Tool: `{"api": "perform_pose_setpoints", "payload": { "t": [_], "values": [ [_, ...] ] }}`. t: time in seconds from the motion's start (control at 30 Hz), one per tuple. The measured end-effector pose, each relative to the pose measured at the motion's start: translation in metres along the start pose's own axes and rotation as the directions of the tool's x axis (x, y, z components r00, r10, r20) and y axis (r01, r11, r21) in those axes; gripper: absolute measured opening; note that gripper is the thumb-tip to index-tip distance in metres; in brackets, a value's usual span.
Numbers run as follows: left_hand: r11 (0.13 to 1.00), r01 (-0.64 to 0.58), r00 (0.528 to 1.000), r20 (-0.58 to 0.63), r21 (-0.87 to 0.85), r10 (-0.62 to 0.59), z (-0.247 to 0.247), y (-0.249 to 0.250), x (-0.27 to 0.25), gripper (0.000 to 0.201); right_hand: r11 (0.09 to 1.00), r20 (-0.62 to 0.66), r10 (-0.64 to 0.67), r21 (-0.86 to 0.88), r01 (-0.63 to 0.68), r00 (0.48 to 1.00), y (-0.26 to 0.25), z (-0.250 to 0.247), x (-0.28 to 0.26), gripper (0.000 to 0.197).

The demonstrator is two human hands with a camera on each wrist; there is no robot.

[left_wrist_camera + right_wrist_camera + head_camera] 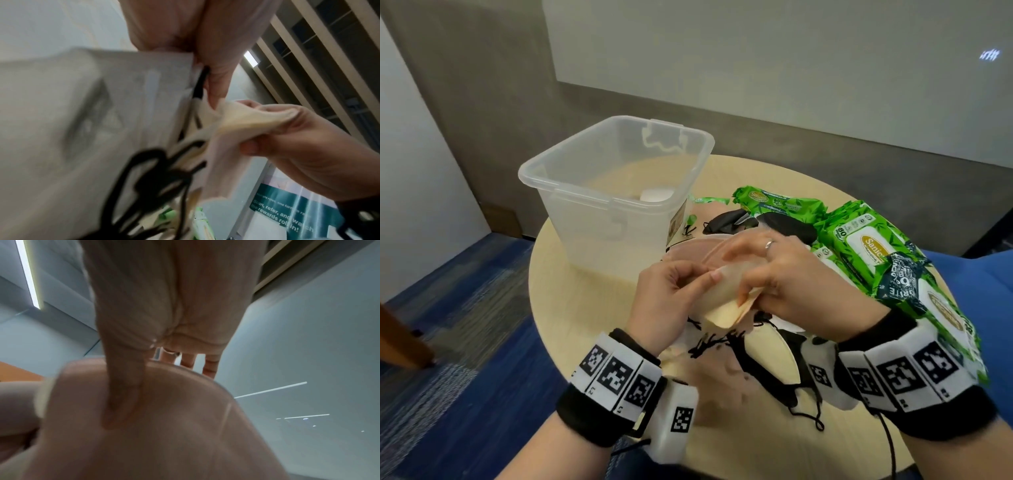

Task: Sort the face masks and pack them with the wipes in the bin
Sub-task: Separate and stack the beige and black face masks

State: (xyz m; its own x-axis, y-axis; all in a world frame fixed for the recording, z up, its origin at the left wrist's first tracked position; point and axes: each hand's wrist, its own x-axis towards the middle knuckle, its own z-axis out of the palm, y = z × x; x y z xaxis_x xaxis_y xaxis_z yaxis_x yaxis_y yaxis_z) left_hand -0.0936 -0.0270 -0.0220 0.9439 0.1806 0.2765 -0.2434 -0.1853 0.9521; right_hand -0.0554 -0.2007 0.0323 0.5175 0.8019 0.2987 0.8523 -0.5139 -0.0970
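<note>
Both hands hold a small stack of beige face masks (726,301) above the round table (558,274), black ear loops (709,344) dangling beneath. My left hand (674,294) pinches the stack's left edge; my right hand (784,274) grips its right side, thumb pressed on the mask (164,418). In the left wrist view the masks (226,123) hang between both hands with the loops (156,178) blurred. The clear plastic bin (616,185) stands at the back left with something white (655,194) inside. Green wipes packs (873,253) lie at the right.
Black masks (787,224) lie behind my hands, and more masks with black loops (774,373) lie on the table near my wrists. A blue chair (993,274) is at the right edge. Blue carpet (465,342) lies to the left of the table.
</note>
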Motion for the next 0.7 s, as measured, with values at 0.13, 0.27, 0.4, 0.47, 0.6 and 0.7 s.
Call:
{"api": "perform_pose_setpoints", "payload": {
  "t": [0.13,0.27,0.4,0.47,0.6,0.7],
  "values": [
    [0.991,0.042,0.998,0.042,-0.127,-0.037,0.0,0.002,-0.004,0.01,1.0,-0.065,0.006,0.017,-0.004,0.998,0.0,0.005,0.007,0.018],
    [0.974,0.104,0.995,0.021,-0.202,-0.101,-0.007,-0.006,-0.005,0.026,0.948,-0.201,0.202,0.287,-0.139,0.959,0.005,-0.004,-0.002,0.007],
    [0.954,0.147,0.989,0.025,-0.262,-0.145,-0.006,-0.009,-0.005,0.015,0.858,-0.13,0.304,0.468,-0.212,0.944,0.009,-0.003,-0.014,0.003],
    [0.956,0.136,0.99,-0.003,-0.259,-0.142,-0.004,-0.007,-0.003,0.009,0.887,-0.031,0.283,0.389,-0.249,0.959,0.015,0.001,-0.019,0.011],
    [0.986,0.073,0.996,-0.048,-0.153,-0.081,0.0,-0.007,0.002,0.011,0.983,-0.067,0.122,-0.127,-0.13,0.99,0.007,-0.003,-0.016,0.005],
    [0.996,0.027,0.999,-0.021,-0.089,-0.029,0.007,-0.005,0.002,0.013,0.945,-0.08,-0.014,-0.325,-0.013,0.997,-0.008,-0.006,-0.002,0.002]
  ]
}}
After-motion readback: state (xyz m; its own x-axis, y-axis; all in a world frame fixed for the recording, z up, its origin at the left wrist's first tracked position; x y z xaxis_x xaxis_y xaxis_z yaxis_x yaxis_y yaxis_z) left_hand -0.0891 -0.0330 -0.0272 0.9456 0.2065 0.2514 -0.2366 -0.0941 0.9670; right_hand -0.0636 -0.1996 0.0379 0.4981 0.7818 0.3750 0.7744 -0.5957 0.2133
